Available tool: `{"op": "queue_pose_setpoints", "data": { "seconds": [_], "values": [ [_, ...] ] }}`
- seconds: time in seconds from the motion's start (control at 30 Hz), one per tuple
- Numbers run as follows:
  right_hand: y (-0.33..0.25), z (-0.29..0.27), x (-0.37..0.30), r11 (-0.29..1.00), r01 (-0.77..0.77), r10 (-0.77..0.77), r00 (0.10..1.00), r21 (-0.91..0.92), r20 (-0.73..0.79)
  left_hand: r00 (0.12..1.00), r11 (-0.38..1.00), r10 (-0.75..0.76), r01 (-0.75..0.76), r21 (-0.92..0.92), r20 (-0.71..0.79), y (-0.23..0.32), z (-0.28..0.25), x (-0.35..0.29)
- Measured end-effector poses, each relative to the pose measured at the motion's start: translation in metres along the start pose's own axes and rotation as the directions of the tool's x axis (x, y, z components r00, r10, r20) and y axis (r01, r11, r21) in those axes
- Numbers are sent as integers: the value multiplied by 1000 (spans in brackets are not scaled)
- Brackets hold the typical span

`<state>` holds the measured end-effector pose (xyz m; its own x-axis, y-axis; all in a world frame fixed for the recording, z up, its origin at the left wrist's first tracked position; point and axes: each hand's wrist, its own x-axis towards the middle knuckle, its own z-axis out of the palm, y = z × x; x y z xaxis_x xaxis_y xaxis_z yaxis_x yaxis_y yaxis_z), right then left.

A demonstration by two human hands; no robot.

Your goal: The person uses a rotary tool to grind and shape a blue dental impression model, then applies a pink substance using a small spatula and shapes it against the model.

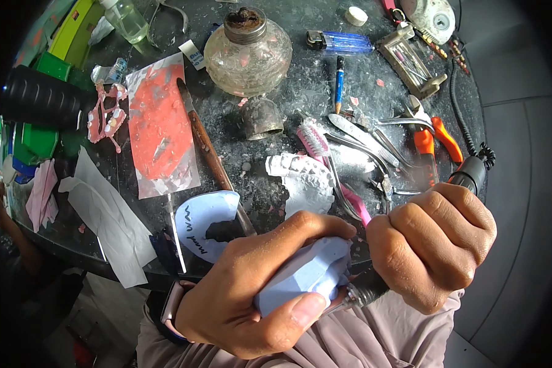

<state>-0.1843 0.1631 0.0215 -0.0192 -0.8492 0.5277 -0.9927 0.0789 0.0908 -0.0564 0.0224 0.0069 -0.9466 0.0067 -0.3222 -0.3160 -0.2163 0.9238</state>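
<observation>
A pale blue plaster dental cast (300, 273) is in my left hand (257, 282), with the thumb on its near side and the fingers round its far side. My right hand (432, 245) is closed in a fist round a black rotary handpiece (469, 175). Its rear end sticks out above the fist, and its front end reaches the right side of the cast. The cutting tip is hidden. Just beyond the left hand lies a flat blue plaster base (205, 224) with handwriting and a dark gap. A white toothed plaster piece (306, 184) lies past the cast.
On the dusty dark table sit a glass spirit lamp (248, 58), a pink wax sheet (162, 122), a wooden-handled knife (205, 144) and a blue lighter (346, 42). Orange-handled pliers (444, 141) lie at right, near the coiled cord (460, 110). A pink denture piece (108, 116) is at left.
</observation>
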Motion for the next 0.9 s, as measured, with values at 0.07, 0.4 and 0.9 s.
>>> {"op": "queue_pose_setpoints", "data": {
  "seconds": [0.07,0.4,0.9],
  "values": [
    [0,0,0,1000,-7,7,1000,7,17,1000,1000,13,-13,3,-5,-1,0,0],
    [1,3,0,1000,23,-23,999,-8,-30,999,999,-42,41,-19,-25,2,1,-1],
    [1,1,0,999,40,-40,999,-22,-17,999,1000,-17,16,-17,-36,-2,3,-1]
  ]
}}
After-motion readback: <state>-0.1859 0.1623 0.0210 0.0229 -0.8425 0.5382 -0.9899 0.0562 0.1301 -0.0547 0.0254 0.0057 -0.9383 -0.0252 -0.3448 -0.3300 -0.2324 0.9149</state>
